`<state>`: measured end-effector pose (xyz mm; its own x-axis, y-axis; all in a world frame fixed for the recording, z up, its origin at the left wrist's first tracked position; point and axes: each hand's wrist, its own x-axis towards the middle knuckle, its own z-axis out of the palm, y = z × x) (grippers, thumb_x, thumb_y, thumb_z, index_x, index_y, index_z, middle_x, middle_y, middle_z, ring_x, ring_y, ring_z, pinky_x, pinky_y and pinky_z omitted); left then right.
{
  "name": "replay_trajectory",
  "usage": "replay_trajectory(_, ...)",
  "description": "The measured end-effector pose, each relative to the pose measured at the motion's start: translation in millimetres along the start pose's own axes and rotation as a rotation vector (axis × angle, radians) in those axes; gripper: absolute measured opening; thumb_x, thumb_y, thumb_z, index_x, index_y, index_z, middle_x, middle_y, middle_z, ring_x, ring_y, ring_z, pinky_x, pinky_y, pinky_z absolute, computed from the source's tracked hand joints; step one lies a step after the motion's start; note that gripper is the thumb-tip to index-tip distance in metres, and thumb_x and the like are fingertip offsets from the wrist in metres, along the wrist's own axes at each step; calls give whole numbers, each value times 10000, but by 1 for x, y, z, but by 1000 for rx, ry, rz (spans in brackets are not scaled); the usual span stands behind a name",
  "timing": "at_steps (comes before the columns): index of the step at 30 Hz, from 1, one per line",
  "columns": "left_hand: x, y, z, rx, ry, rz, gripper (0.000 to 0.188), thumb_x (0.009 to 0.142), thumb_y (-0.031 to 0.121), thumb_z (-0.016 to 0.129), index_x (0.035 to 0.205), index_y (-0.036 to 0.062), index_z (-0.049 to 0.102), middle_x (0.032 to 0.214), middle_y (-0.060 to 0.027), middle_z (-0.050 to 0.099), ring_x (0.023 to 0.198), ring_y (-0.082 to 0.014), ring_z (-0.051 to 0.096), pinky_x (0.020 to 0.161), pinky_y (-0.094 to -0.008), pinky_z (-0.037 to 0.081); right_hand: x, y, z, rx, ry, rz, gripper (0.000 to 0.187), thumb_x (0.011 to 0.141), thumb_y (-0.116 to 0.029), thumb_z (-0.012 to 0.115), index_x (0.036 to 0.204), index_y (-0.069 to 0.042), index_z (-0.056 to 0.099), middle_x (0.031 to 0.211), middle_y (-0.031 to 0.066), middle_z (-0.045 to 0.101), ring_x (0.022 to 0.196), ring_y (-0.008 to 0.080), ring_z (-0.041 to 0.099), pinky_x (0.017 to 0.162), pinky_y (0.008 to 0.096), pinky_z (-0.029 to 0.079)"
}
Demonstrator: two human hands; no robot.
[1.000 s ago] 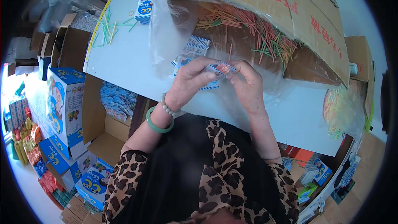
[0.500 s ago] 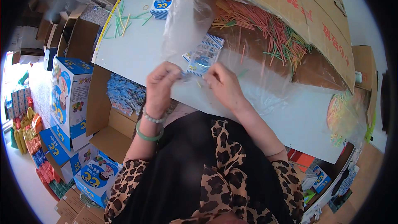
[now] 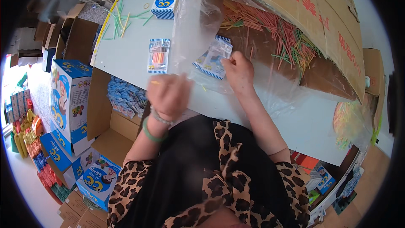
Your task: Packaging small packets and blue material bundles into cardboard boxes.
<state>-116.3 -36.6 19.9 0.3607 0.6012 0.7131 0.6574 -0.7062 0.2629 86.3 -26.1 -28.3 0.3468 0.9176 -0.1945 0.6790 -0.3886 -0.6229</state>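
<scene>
My right hand (image 3: 239, 72) is closed, thumb and fingers on the right edge of a blue-and-white plastic packet (image 3: 214, 61). Another such packet shows partly from behind it. Blurred by motion, my left hand (image 3: 168, 96) is over the near edge of the table; its fingers cannot be made out. Just beyond it lies a clear-fronted packet (image 3: 158, 57) with striped ends and coloured sticks inside. Farther back stands a neat stack of blue-and-white packets (image 3: 166, 1). Thin coloured sticks (image 3: 270, 27) fill part of a plastic-lined cardboard box (image 3: 303, 6) tipped toward me.
Loose green sticks (image 3: 122, 21) and a small ring lie at the table's far left. The clear plastic liner (image 3: 190, 21) spills onto the table. An open carton (image 3: 122, 131) with blue packets is below left, beside printed boxes (image 3: 69, 97). A bag of sticks (image 3: 348, 122) sits at right.
The clear-fronted packet now lies flat on the table at left. My left hand has drawn back from the packets and blurred. My right hand has moved right and slightly away, gripping a packet's edge.
</scene>
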Motion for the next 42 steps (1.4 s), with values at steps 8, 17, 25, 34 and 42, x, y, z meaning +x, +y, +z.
replay_trajectory(8,39,26,58,-706,-321,-817,237,735,45,693,947,-32,624,803,-89,600,675,-145,557,611,-282,458,-17,-4,-62,1002,-396,79,74,833,-124,593,803,-58,607,631,-39,491,556,19,407,469,183,295)
replay_trajectory(17,44,19,90,-1167,-450,-1203,51,790,24,658,829,-9,658,785,-12,656,676,-27,530,609,-202,447,99,30,-69,-211,203,-215,317,824,-289,625,1039,-57,626,903,62,673,854,235,633,765,354,482)
replay_trajectory(25,52,24,90,-1248,-425,-1241,78,800,21,645,870,-6,664,821,-20,671,719,-44,557,676,-214,464,166,76,-60,-417,506,-671,544,881,-394,522,1345,-136,406,1362,87,433,1257,273,394,1036,387,331)
replay_trajectory(34,46,21,90,-1290,-408,-1243,90,811,22,632,894,6,662,837,-16,670,741,-47,562,691,-220,465,145,123,-79,-638,480,-427,490,832,-339,625,1240,-98,498,1230,124,540,1127,305,515,964,421,391)
replay_trajectory(42,52,22,94,-1146,-451,-1049,116,776,27,646,883,-10,622,958,-73,660,840,-132,595,745,-270,472,90,116,-59,21,165,-309,336,880,-182,571,1182,-49,509,1003,115,598,965,242,549,906,378,409)
